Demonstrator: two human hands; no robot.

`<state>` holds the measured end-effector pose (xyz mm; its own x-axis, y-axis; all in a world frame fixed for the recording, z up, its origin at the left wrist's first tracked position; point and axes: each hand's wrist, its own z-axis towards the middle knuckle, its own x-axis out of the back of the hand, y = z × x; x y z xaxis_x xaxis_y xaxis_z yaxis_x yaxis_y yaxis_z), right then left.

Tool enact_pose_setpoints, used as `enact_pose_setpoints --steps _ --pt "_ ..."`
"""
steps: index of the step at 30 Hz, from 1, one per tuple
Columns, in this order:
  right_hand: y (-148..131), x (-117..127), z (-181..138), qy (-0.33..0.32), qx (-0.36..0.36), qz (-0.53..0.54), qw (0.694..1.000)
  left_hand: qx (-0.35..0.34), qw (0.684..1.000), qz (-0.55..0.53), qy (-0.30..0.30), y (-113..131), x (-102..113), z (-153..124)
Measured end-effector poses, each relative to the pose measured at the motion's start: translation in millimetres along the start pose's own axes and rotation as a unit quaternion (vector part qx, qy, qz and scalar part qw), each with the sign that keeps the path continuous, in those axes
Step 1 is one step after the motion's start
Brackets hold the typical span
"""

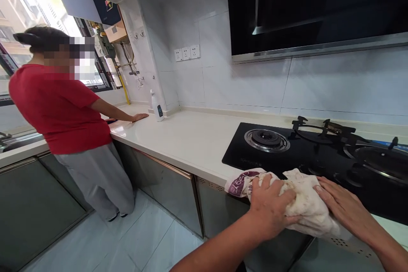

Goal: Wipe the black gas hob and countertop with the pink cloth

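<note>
Left hand (270, 208): fingers curled down over the bunched cloth and gripping it; fingertips partly sunk into the folds.
Right hand (344, 204): fingers extended, slightly spread and lying flat on the cloth, not clenched; thumb hard to make out.
Dishcloth (306, 202): off-white, crumpled and yellow-stained, with a purple printed patch (241, 182); held between both hands at the front edge of the hob, its left end reaching the countertop edge. Its underside is hidden.
Gas hob (242, 153): black glass, set into the right part of the countertop; the near-left burner (267, 140) is uncovered, while the right burner is dim and cut off by the frame edge.
Pan support (322, 129): black iron, at the hob's back edge, partly overlapping the glare and shadow.
Countertop (181, 144): cream stone, running from the hob to the back left corner.
Bottle (157, 108): white with a dark label, upright near the back corner against the wall; its contents cannot be seen.
Co-worker (60, 110): red T-shirt, grey trousers, standing at the counter's left part, well apart from the cloth; their hand (140, 117) rests flat on the countertop, the other hidden by the body.
Dark item (111, 121): beside the co-worker's waist, too small to identify.
Sink (19, 142): at the far left, its basin mostly cut off, contents not visible.
</note>
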<state>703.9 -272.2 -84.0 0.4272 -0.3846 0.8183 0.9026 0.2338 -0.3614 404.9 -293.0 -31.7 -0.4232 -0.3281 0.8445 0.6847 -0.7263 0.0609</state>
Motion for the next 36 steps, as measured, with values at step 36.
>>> enact_pose_setpoints --steps 36 --pt "-28 0 0 -0.005 -0.017 -0.006 1.000 0.223 0.946 0.234 -0.004 -241 97 -114"
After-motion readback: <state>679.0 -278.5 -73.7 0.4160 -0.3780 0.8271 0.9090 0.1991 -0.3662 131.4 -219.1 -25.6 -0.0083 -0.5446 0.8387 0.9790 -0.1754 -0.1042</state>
